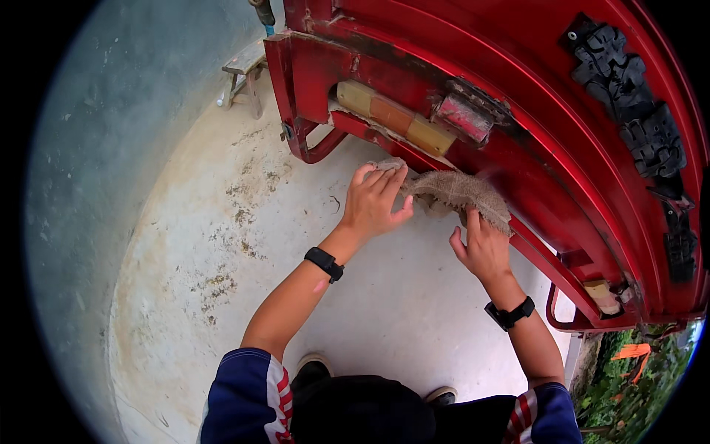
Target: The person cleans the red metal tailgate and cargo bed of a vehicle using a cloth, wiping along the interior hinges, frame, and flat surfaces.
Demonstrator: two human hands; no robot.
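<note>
A coarse grey-brown cloth (462, 191) is draped over the lower red rail of a red metal vehicle body (403, 55). My left hand (376, 198) is at the rail, its fingers curled over a paler bit of cloth and its thumb standing apart. Part of its grip is hidden behind the fingers. Farther right, my right hand (484, 248) holds the cloth's lower right end, fingers pressed into the fabric and thumb to the left. Just above the cloth, a yellow and orange lamp strip (392, 117) sits in the red panel.
Beside the lamps is a worn pinkish-red block (464, 117). Black ridged rubber pieces (629, 103) lie on the upper red surface. A small wooden stool (244, 78) stands by the grey wall (81, 207). Stained pale concrete floor (355, 296) lies below; green plants (629, 392) grow at lower right.
</note>
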